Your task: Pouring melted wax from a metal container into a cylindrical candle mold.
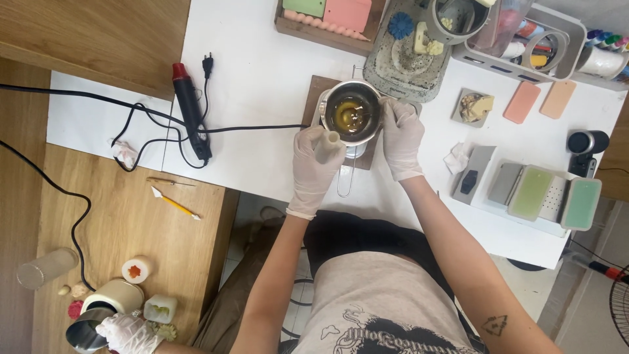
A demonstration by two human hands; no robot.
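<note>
The person's left hand (316, 165), in a thin pale glove, is closed around a short cream-coloured wax cylinder (326, 144) and holds its end just at the near rim of a small round stainless-steel melting pot (350, 113). The pot holds clear amber liquid and stands on a dark brown square mat (314, 92) near the middle of the white tabletop (262, 65), its wire handle pointing toward the table's near edge. The gloved right hand (401, 134) rests with curled fingers against the pot's right rim, steadying it rather than gripping it.

The step in hand looks like bringing the cylinder to the melted liquid. The next move would call for a slow, level approach and a firm hold on the pot, since the liquid is probably hot and the pot is light.

A black heat gun with a red tip (190, 108) lies near the white table's left edge, its cord trailing off. Coloured rectangular slabs and grey moulds crowd the far and right edges. At the lower left corner of the adjoining wooden surface (131, 216), another person's gloved hand (128, 333) touches a metal cup (84, 334), among small candles.
</note>
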